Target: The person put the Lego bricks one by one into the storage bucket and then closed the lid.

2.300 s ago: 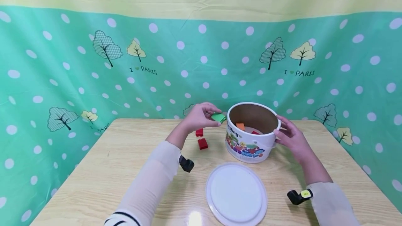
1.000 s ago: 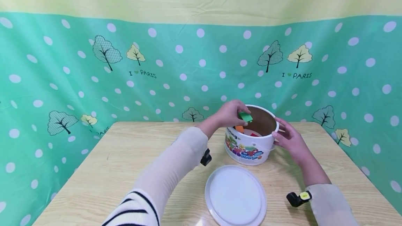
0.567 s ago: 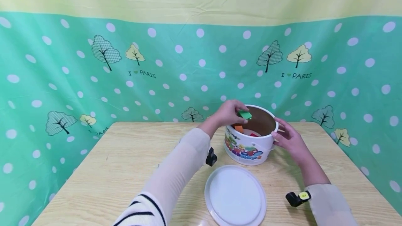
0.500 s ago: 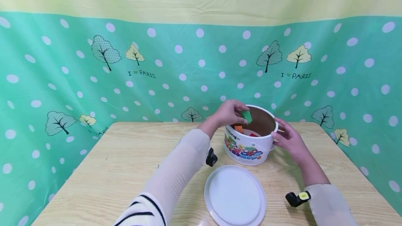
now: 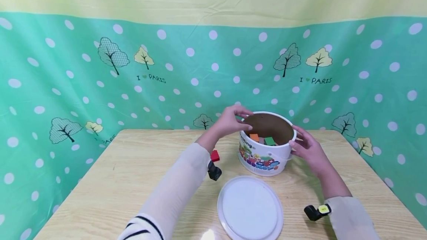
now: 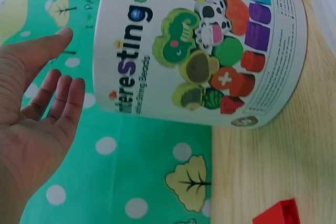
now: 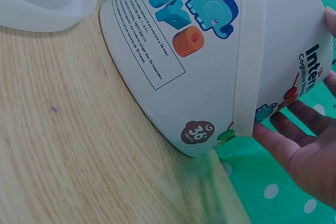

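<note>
A white printed bucket (image 5: 260, 160) stands open-topped on the table. My left hand (image 5: 230, 121) is at its left rim, fingers apart and holding nothing. In the left wrist view, the left hand (image 6: 39, 108) shows a bare palm beside the bucket wall. My right hand (image 5: 310, 145) holds the bucket at the right side of its rim; in the right wrist view its fingers (image 7: 294, 129) lie against the outer wall. Inside the bucket are a green block (image 5: 269, 141) and an orange block (image 5: 254, 137). A red block (image 5: 214, 156) lies on the table left of it.
The round white lid (image 5: 250, 208) lies flat on the wooden table (image 5: 133, 180) in front of the bucket. A green polka-dot cloth (image 5: 186, 73) hangs behind the table. My left forearm hides part of the tabletop.
My left hand carried the green block over the bucket and let it go; the block now lies inside. The hand has drawn back left to the rim. My right hand has stayed at the bucket.
</note>
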{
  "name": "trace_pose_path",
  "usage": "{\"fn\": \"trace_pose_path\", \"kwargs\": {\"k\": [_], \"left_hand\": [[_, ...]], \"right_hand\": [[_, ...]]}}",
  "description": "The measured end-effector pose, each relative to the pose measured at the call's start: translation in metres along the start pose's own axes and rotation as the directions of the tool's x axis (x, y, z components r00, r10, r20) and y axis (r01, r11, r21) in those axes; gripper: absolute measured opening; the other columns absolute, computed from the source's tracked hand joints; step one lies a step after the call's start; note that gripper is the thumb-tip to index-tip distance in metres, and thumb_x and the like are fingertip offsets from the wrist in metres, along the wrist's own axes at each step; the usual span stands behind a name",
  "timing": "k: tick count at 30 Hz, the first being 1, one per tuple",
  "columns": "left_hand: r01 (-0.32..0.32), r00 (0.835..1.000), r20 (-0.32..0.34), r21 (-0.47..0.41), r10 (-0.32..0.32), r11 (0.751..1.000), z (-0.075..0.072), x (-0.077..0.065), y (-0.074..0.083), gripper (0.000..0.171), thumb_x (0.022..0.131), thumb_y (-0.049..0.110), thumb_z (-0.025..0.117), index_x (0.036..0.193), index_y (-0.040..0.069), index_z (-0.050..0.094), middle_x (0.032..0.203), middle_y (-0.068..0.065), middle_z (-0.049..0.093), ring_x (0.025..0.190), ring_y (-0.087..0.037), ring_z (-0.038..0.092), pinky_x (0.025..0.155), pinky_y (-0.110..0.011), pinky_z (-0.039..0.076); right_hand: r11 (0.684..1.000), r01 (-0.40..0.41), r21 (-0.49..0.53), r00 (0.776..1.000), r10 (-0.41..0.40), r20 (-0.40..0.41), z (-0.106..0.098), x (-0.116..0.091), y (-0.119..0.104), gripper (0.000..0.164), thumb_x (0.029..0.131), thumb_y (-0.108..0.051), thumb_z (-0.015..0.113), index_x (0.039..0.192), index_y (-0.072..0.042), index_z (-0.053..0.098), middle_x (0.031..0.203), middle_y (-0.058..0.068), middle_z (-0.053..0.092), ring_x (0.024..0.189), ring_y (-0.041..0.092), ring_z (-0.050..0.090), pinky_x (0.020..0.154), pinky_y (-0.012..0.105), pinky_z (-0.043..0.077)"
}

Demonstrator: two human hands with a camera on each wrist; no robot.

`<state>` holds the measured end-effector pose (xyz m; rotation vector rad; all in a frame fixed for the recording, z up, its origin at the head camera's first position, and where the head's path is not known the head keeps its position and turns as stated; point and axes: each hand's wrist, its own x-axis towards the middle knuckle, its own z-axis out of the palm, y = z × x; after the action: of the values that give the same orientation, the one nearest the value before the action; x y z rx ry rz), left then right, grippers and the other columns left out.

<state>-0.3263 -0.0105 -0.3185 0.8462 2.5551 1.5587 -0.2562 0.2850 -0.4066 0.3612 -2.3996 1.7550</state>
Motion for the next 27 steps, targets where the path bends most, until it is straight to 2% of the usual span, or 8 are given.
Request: {"fn": "trace_pose_path", "kwargs": {"k": [5,7,10,13,17,22,27], "left_hand": [[0.029,0.999,-0.037,-0.061,-0.032,0.998,-0.011,-0.011,-0.011,0.044,0.080,0.009,0.081,0.122,0.010,0.067,0.124,-0.013,0.058,0.103,-0.027,0.064,0.079,-0.028,0.057],[0.029,0.998,-0.055,-0.075,-0.033,0.997,-0.015,-0.015,-0.017,0.043,0.080,0.008,0.081,0.121,0.011,0.068,0.123,-0.010,0.058,0.106,-0.031,0.062,0.081,-0.029,0.057],[0.049,0.995,-0.081,-0.087,-0.056,0.995,-0.019,-0.022,-0.026,0.039,0.080,0.009,0.081,0.117,0.014,0.070,0.119,-0.004,0.060,0.112,-0.033,0.059,0.082,-0.031,0.056],[0.068,0.992,-0.096,-0.096,-0.077,0.993,-0.023,-0.029,-0.036,0.036,0.079,0.010,0.082,0.114,0.016,0.072,0.117,-0.001,0.060,0.113,-0.030,0.058,0.083,-0.032,0.056],[0.067,0.992,-0.099,-0.097,-0.076,0.993,-0.027,-0.037,-0.048,0.037,0.079,0.012,0.082,0.113,0.015,0.072,0.116,-0.001,0.060,0.111,-0.028,0.058,0.084,-0.032,0.056],[0.094,0.990,-0.095,-0.134,-0.107,0.986,-0.031,-0.048,-0.064,0.039,0.079,0.008,0.081,0.116,0.012,0.070,0.118,-0.004,0.061,0.109,-0.028,0.059,0.085,-0.032,0.056],[0.156,0.983,-0.067,-0.172,-0.169,0.973,-0.035,-0.061,-0.080,0.042,0.079,0.006,0.081,0.119,0.012,0.069,0.118,-0.007,0.061,0.110,-0.028,0.060,0.080,-0.034,0.057]], "right_hand": [[1.000,-0.004,0.006,1.000,0.004,0.002,0.000,0.001,-0.001,0.066,0.100,-0.028,0.057,0.156,-0.021,0.024,0.149,0.026,0.031,0.121,0.022,0.046,0.088,0.038,0.053],[1.000,-0.006,0.007,1.000,0.006,0.001,0.000,0.001,-0.001,0.066,0.100,-0.028,0.058,0.156,-0.021,0.024,0.149,0.026,0.031,0.121,0.024,0.046,0.088,0.038,0.053],[1.000,-0.010,0.008,1.000,0.010,0.001,0.000,0.000,-0.001,0.066,0.100,-0.027,0.058,0.156,-0.020,0.024,0.149,0.026,0.031,0.124,0.029,0.045,0.087,0.035,0.054],[1.000,-0.012,0.009,1.000,0.012,0.003,0.001,-0.001,0.000,0.067,0.100,-0.026,0.058,0.156,-0.019,0.023,0.149,0.026,0.030,0.126,0.034,0.043,0.085,0.033,0.054],[1.000,-0.010,0.002,1.000,0.010,0.002,0.000,-0.001,0.000,0.066,0.100,-0.025,0.057,0.156,-0.020,0.023,0.149,0.026,0.031,0.126,0.035,0.043,0.087,0.036,0.054],[1.000,-0.010,-0.001,1.000,0.010,0.001,0.000,-0.001,-0.001,0.066,0.100,-0.026,0.057,0.156,-0.020,0.023,0.149,0.026,0.031,0.124,0.028,0.045,0.088,0.040,0.052],[1.000,-0.011,0.008,1.000,0.011,0.001,0.000,0.000,-0.001,0.066,0.100,-0.027,0.057,0.156,-0.020,0.024,0.148,0.026,0.031,0.119,0.016,0.047,0.088,0.037,0.053]]}}
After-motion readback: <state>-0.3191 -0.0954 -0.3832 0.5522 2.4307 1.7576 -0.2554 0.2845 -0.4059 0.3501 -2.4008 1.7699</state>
